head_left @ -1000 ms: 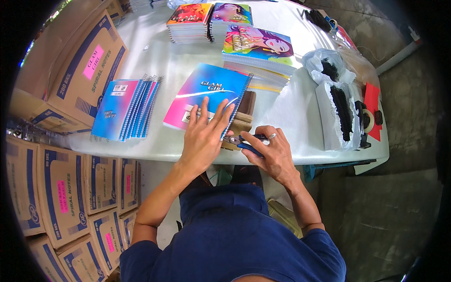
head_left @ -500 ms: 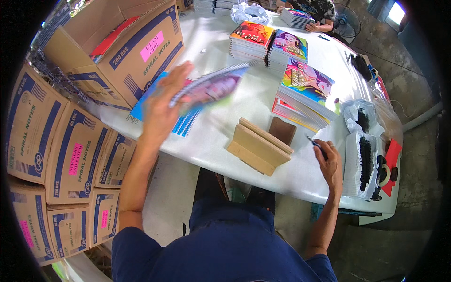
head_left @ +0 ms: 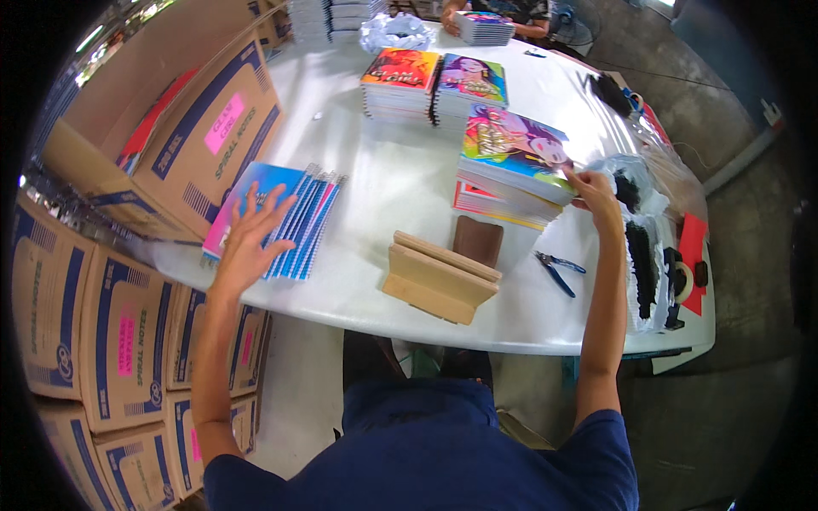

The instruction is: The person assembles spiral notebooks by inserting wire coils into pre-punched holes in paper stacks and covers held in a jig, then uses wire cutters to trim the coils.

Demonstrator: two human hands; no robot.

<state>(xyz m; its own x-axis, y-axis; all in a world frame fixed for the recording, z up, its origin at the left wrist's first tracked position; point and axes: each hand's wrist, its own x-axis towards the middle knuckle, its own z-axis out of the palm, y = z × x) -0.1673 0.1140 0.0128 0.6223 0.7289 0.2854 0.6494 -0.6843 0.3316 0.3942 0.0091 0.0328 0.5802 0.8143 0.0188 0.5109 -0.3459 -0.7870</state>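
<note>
My left hand point(head_left: 250, 243) is spread open over a fanned pile of spiral notebooks point(head_left: 298, 223) with blue and pink covers at the table's left edge. Over on the right, my right hand point(head_left: 594, 198) has its fingers and thumb closed at the near right corner of the top notebook point(head_left: 520, 149), colourful and picturing a woman, on a tall stack. Below that stack, blue-handled cutting pliers point(head_left: 558, 271) lie on the table, jaws to the left. Left of the pliers stands a wooden block jig point(head_left: 441, 281), with a brown block point(head_left: 477, 241) behind it.
Two more notebook stacks point(head_left: 400, 81) stand farther back. An open carton point(head_left: 204, 145) is at the left, above several stacked cartons point(head_left: 128, 332). Black coils point(head_left: 639, 268) lie in white wrapping at the right, near a tape roll point(head_left: 682, 283). Across the table, another person's hand point(head_left: 452, 17) touches notebooks.
My left hand has set its spiral notebook down on the left pile and let go. My right hand has put down the pliers and moved up to the right stack's corner.
</note>
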